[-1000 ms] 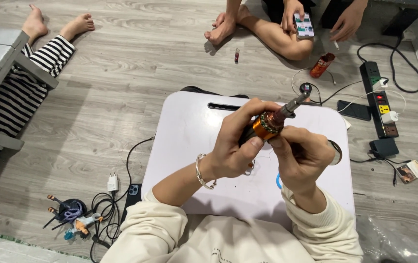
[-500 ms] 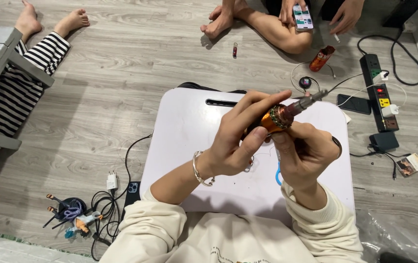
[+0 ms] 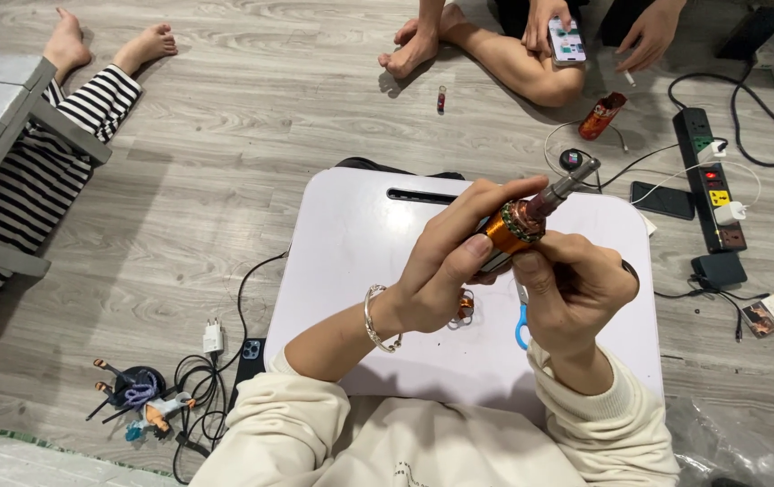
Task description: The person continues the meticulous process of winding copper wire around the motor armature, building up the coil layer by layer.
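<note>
White lap table mostly bare; left hand, right hand both gripping motor rotor.

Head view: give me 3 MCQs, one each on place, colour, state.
1. Where is the motor rotor?
A. on the floor
B. held over the white lap table
C. beside the power strip

2. What colour are the rotor's windings?
A. orange-copper
B. blue
C. black

3. How do the hands stand?
A. both resting flat
B. only one on the rotor
C. left hand and right hand both gripping it

Answers:
1 B, it is up in the hands above the table.
2 A, the coil looks copper-orange.
3 C, fingers of both close round it.
</note>
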